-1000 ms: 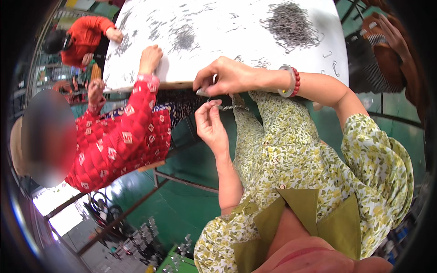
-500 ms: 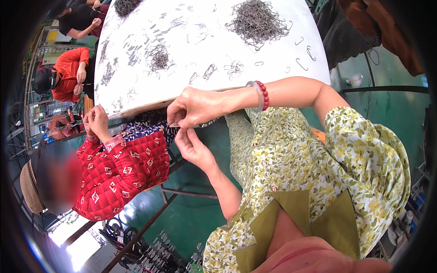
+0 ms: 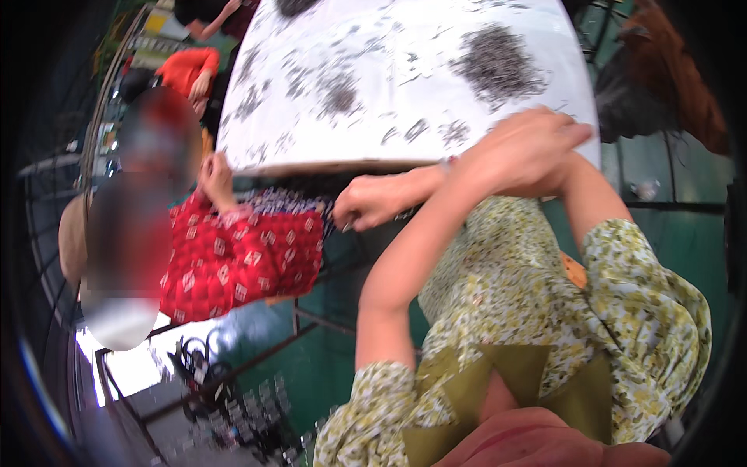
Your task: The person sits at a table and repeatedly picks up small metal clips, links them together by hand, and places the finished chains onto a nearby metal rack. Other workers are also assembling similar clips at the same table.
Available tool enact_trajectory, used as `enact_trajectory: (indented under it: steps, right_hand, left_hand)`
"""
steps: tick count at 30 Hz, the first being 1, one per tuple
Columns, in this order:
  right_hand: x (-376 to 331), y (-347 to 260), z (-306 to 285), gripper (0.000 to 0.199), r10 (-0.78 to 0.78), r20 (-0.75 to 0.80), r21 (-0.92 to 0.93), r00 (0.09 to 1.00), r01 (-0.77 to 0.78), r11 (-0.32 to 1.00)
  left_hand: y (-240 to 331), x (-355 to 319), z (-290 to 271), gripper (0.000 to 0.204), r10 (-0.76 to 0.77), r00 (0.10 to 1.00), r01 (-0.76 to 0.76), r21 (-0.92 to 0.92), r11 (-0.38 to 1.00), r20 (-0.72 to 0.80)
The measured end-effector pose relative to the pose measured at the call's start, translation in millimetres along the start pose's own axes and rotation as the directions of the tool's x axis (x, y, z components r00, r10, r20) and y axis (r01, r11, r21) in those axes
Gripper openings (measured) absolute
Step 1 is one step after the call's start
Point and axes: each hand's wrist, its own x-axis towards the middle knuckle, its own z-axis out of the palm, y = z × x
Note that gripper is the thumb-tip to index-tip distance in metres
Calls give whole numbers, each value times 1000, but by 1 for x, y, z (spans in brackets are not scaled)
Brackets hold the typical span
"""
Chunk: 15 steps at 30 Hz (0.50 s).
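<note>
Left of the right hand (image 3: 367, 204), one co-worker's quilted red jacket (image 3: 241, 268) shows pale angular marks. Up and left of that hand, on the smooth white table (image 3: 373, 47), lies one small loose heap (image 3: 340, 95) of thin dark metal wire pieces, with scattered ones around it too blurred to count. The right hand is just in front of the table's near edge, fingers curled in narrowly; I cannot tell whether they pinch a piece. Up and right of it lie two small wire clusters (image 3: 454, 132). One large, dense, bristly heap (image 3: 498, 66) lies beyond the left hand (image 3: 537, 140), which crosses over the right forearm, fingers extended and blurred; whether it holds anything, I cannot tell.
</note>
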Motion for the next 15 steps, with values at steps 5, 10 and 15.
enact_trajectory:
  steps: [5, 10, 15]
  right_hand:
    - [5, -1, -1, 22, 65, -1, 30, 998, -65, 997]
    - [7, 5, 4, 22, 83, 6, 36, 997, -83, 996]
    - [-13, -8, 1, 22, 106, 73, 7, 992, -107, 994]
  left_hand:
    - [33, 26, 18, 54, -220, 870, 218, 55, 974, 441]
    - [31, 0, 14, 54, -30, 974, -2, 144, 990, 225]
    - [12, -15, -6, 59, -372, 914, 338, 206, 918, 163]
